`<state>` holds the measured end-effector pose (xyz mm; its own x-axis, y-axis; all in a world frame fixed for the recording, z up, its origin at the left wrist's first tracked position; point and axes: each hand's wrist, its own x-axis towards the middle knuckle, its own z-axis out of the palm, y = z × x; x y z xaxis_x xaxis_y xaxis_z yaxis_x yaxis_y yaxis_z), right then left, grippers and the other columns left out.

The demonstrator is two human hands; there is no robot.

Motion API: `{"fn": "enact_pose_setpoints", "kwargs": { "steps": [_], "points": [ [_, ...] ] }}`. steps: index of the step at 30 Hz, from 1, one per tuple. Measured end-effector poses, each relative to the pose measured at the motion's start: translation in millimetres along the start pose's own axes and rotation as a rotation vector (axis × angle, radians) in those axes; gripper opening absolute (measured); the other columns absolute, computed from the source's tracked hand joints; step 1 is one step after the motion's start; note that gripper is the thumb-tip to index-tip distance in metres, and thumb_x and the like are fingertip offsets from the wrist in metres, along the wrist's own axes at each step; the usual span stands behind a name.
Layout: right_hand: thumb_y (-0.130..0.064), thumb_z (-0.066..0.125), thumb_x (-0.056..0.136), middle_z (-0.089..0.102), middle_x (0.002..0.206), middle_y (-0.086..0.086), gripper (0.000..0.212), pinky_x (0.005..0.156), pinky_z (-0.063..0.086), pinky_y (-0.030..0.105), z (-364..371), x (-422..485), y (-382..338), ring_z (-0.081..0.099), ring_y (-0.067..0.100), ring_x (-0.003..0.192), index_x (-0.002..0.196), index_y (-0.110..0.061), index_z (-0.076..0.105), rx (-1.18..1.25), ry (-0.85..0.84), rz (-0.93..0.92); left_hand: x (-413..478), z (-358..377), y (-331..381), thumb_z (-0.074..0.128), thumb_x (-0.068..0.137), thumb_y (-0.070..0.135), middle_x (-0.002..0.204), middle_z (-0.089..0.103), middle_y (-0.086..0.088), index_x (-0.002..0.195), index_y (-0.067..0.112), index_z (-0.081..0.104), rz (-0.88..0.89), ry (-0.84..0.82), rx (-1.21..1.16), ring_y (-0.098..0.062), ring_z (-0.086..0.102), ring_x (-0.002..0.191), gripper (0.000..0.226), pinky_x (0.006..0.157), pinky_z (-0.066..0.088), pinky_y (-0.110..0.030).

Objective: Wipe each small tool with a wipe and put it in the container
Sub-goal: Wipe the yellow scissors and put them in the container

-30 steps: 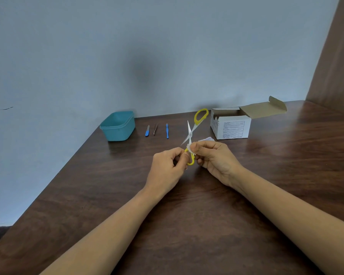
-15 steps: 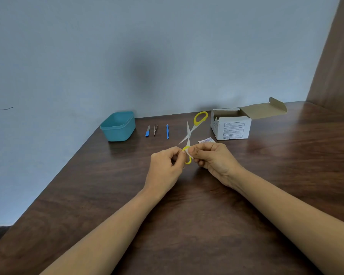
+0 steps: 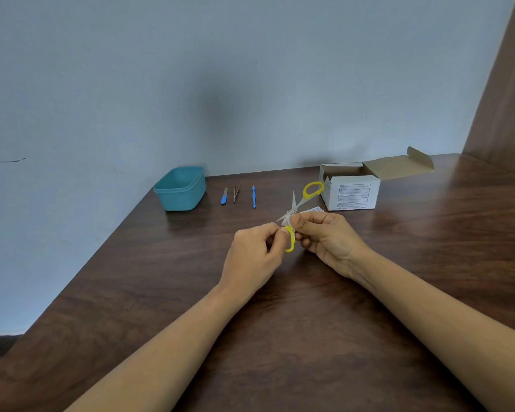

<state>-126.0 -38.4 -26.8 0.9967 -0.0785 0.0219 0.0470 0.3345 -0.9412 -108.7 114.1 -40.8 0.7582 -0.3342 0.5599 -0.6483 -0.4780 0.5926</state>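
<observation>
Holding the yellow-handled scissors (image 3: 305, 193) above the counter (image 3: 280, 322), the left hand (image 3: 252, 252) pinches the lower handle loop while the right hand (image 3: 324, 237) pinches a white wipe (image 3: 286, 217) against the spread blades; the teal container (image 3: 180, 188) sits well apart at far left, three small tools (image 3: 236, 194) beside it

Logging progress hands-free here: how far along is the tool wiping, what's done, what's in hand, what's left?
Done: no tool shows inside the teal container. In hand: the left hand grips the scissors while the right hand pinches the wipe against them. Left: placing them, then the blue-handled file, tweezers and blue tool lying beside the container.
</observation>
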Motion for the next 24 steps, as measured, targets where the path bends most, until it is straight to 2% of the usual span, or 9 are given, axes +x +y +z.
{"fn": "enact_pose_setpoints", "kwargs": {
  "steps": [4, 8, 14, 21, 24],
  "points": [
    [-0.002, 0.064, 0.083, 0.064, 0.061, 0.004, 0.004, 0.05, 0.041, 0.013, 0.8, -1.2, -0.8, 0.057, 0.006, 0.054, 0.083, -0.001, 0.068, -0.012, -0.023, 0.016, 1.7, -1.3, -2.4, 0.051, 0.096, 0.031, 0.048, 0.037, 0.005, 0.058, 0.019, 0.047, -0.034, 0.059, 0.056, -0.013, 0.039, 0.05, 0.04, 0.051, 0.034, -0.033],
    [0.002, 0.063, 0.083, 0.067, 0.061, 0.001, 0.008, 0.05, 0.042, 0.012, 1.6, -3.7, -3.8, 0.06, 0.005, 0.055, 0.08, -0.003, 0.069, -0.051, -0.063, 0.056, 4.1, -1.7, -4.7, 0.05, 0.097, 0.035, 0.049, 0.036, 0.004, 0.057, 0.022, 0.04, -0.063, 0.082, 0.07, -0.013, 0.037, 0.051, 0.044, 0.051, 0.03, -0.032],
    [-0.003, 0.069, 0.08, 0.065, 0.061, 0.002, 0.003, 0.05, 0.042, 0.013, 4.1, -5.4, -0.3, 0.056, 0.007, 0.057, 0.079, -0.004, 0.071, 0.007, 0.067, 0.01, 6.0, -0.6, -7.1, 0.047, 0.099, 0.031, 0.053, 0.038, 0.004, 0.064, 0.007, 0.049, 0.019, 0.006, 0.012, -0.011, 0.037, 0.052, 0.043, 0.051, 0.028, -0.028],
    [-0.007, 0.072, 0.079, 0.063, 0.058, -0.003, 0.005, 0.051, 0.039, 0.014, 9.4, -4.5, 4.2, 0.054, 0.004, 0.054, 0.075, -0.007, 0.069, 0.098, 0.22, -0.058, 7.1, 1.9, -7.1, 0.049, 0.1, 0.031, 0.054, 0.046, -0.001, 0.064, 0.008, 0.055, 0.055, -0.052, 0.0, -0.012, 0.043, 0.053, 0.043, 0.05, 0.029, -0.019],
    [-0.007, 0.069, 0.081, 0.062, 0.059, -0.002, 0.004, 0.05, 0.04, 0.014, 8.7, -3.8, 3.9, 0.054, 0.005, 0.055, 0.078, -0.006, 0.068, 0.117, 0.206, -0.046, 5.4, 2.5, -7.6, 0.051, 0.099, 0.032, 0.052, 0.044, 0.001, 0.063, 0.011, 0.055, 0.045, -0.032, 0.002, -0.011, 0.041, 0.052, 0.042, 0.049, 0.028, -0.02]
  ]
}}
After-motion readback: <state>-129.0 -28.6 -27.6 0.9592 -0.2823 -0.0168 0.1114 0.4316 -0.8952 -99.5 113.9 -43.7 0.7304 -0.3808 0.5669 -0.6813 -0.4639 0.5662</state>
